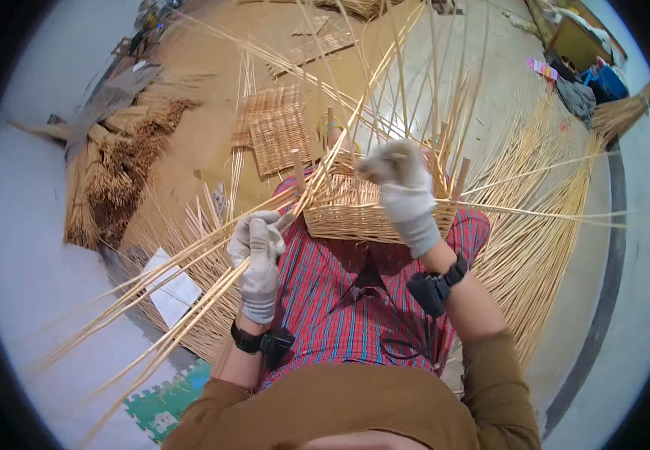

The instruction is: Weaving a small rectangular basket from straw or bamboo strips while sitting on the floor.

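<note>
Clasping pale rods (220, 290), slanting up rightward, in the left grip (257, 246), with a wicker basket (347, 223) lying on the checked cloth (317, 300) over the lap, mouth upward, long axis running left to right, and curling the right grip (400, 180) above it, too blurred for telling its contents.

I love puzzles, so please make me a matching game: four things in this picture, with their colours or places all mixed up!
1. Basket
2. Gloves
3. Mat
4. Cloth

A. Green, at lower left
B. Woven, close to the right hand
C. Red and blue, checked
D. Whitish, on both hands

Pairs: 1-B; 2-D; 3-A; 4-C
</note>
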A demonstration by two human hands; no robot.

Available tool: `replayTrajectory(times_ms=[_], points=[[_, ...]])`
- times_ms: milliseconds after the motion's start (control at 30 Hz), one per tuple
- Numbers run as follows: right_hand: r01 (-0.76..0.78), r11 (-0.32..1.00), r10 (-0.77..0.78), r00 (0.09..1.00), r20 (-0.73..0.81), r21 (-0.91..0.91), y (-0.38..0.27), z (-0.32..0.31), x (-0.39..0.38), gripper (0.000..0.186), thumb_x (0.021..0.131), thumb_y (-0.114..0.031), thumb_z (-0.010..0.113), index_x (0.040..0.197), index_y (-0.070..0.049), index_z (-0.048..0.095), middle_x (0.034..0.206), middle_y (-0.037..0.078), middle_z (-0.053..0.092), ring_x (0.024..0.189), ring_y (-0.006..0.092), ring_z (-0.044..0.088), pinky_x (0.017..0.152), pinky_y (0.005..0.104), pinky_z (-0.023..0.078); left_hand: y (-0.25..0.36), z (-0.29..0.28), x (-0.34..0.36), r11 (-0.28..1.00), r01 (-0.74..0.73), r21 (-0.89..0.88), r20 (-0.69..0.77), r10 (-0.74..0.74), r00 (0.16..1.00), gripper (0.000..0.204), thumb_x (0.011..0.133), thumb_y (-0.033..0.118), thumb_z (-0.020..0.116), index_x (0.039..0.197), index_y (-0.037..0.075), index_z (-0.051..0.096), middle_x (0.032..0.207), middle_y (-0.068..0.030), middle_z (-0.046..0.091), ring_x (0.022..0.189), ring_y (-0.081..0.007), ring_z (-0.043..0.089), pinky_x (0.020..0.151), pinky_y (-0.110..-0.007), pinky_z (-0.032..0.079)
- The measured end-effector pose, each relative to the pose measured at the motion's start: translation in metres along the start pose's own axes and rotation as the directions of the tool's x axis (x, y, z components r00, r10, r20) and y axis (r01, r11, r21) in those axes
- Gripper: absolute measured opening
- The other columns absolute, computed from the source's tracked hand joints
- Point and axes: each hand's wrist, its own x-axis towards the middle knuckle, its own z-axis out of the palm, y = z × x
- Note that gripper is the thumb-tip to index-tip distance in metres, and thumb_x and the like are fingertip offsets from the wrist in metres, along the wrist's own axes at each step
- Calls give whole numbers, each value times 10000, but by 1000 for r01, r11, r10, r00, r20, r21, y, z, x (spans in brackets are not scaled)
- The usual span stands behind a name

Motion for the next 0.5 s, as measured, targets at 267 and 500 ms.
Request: replayTrajectory(times_ms=[267, 500], points=[[-100, 956, 186, 934, -304, 277, 112, -65, -72, 118, 1030, -64, 576, 1123, -99, 514, 1068, 123, 704, 942, 234, 714, 815, 380, 627, -58, 12, -24, 928, 77, 364, 166, -146, 975, 411, 1055, 170, 541, 1435, 50, 439, 1143, -100, 644, 963, -174, 659, 883, -354, 578], [-247, 968, 237, 956, -173, -39, 69, -63, -38, 145, 1013, -20, 578, 1117, -110, 532, 1069, 114, 705, 938, 218, 711, 816, 367, 623, -88, 54, 67, 714, 374, 591, 287, -620, 731, 311, 1050, 240, 525, 1298, 56, 568, 745, -84, 664, 711, -187, 695, 619, -343, 555]])
